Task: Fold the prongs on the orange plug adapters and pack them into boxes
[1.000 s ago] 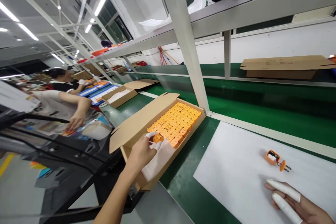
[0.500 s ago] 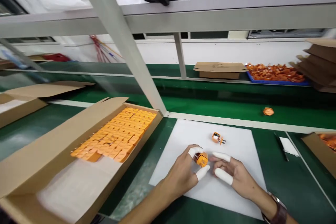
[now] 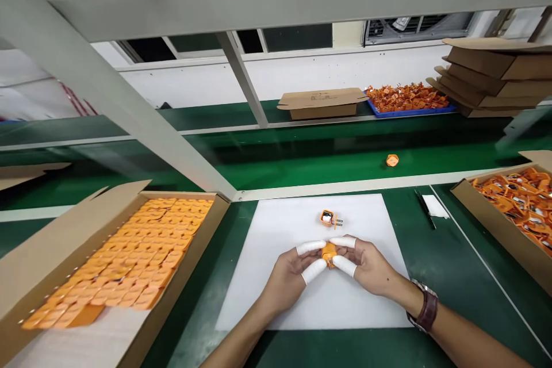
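Two hands share one small orange piece above a white sheet

The left hand (image 3: 282,282) and the right hand (image 3: 375,273) meet over the white sheet (image 3: 302,310), and the orange piece (image 3: 329,254) is between them. Each hand grasps it with thumb and forefinger, from its own side; the other fingers look loosely bent, but partly hidden, so how tightly they are folded one cannot tell. Such a grip from two sides probably keeps the small thing steady and easy to turn. The white finger covers (image 3: 314,271) perhaps protect its surface, or the skin.

Just beyond, an open plug (image 3: 328,218) lies on the sheet with its pins to the right — likely placed there to be near and well seen. At the left, the long box (image 3: 185,276) holds orange blocks (image 3: 168,224) in close rows, maybe for easy counting. At the right, another box (image 3: 495,221) holds loose parts in a heap.

The table (image 3: 452,282) is dark green, and a pen (image 3: 425,210) rests beside a paper slip (image 3: 435,206). Behind, a single orange part (image 3: 392,160) sits on the green strip, and farther stand a blue tray (image 3: 414,112) and stacked cartons (image 3: 504,75) before a white wall (image 3: 297,77).
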Demonstrator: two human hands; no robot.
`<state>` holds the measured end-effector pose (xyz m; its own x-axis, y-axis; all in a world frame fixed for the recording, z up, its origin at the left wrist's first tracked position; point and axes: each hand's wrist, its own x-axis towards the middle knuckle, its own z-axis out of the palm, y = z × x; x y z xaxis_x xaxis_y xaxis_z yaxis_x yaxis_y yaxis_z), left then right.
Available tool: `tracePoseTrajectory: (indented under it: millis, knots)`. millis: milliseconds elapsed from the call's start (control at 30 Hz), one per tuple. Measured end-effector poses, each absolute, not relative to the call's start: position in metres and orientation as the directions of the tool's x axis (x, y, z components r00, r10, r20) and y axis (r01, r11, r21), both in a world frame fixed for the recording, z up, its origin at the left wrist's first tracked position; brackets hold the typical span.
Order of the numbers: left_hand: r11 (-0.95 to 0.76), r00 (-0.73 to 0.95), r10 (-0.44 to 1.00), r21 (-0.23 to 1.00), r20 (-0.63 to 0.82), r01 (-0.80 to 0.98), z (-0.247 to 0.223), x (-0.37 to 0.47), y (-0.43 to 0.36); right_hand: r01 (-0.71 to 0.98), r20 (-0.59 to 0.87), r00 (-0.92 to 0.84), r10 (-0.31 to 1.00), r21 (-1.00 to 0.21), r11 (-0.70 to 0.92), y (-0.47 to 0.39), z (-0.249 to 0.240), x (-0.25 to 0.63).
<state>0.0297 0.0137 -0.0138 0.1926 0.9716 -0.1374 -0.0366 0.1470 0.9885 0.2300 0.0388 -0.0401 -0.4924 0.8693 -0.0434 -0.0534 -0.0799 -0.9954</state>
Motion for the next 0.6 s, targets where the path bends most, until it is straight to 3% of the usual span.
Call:
tracePoseTrajectory:
  millis: [167, 400, 600]
  knots:
    - [0.208, 0.174, 0.967, 0.973, -0.188, -0.099, -0.019, 0.033, 0.016, 0.006, -0.033, -0.505, 0.862, -0.999, -0.035, 0.037, -0.046, 0.233]
    - [0.208, 0.135, 0.971, 0.975, -0.196, -0.081, -0.024, 0.034, 0.015, 0.001, -0.077, -0.566, 0.82, -0.996, -0.093, 0.04, -0.031, 0.237]
    - [0.193, 0.18, 0.967, 0.98, -0.181, -0.051, -0.022, 0.034, 0.014, 0.027, -0.078, -0.479, 0.874, -0.997, -0.074, 0.04, -0.026, 0.231]
